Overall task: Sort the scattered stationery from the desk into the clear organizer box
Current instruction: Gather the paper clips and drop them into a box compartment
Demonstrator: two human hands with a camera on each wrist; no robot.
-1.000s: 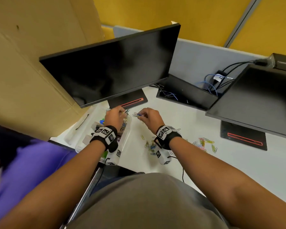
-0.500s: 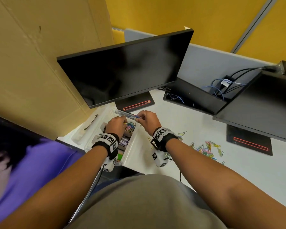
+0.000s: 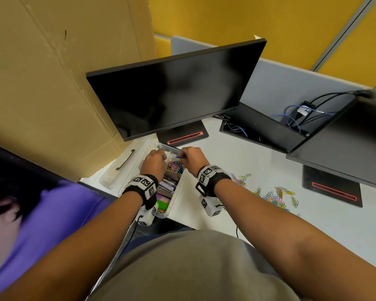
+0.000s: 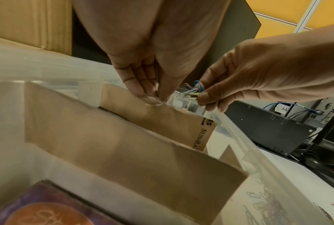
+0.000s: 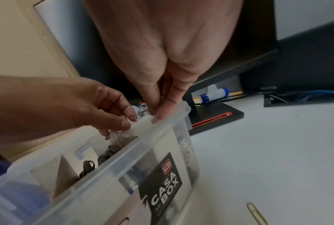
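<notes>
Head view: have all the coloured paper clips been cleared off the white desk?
No: a scatter of coloured paper clips still lies on the desk, to the right of the clear organizer box.

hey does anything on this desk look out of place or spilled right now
Yes. A loose scatter of colored paper clips lies on the white desk, right of the clear organizer box, not yet sorted. The right hand pinches a few clips over the box; the left hand is at its rim. Nothing looks damaged.
</notes>
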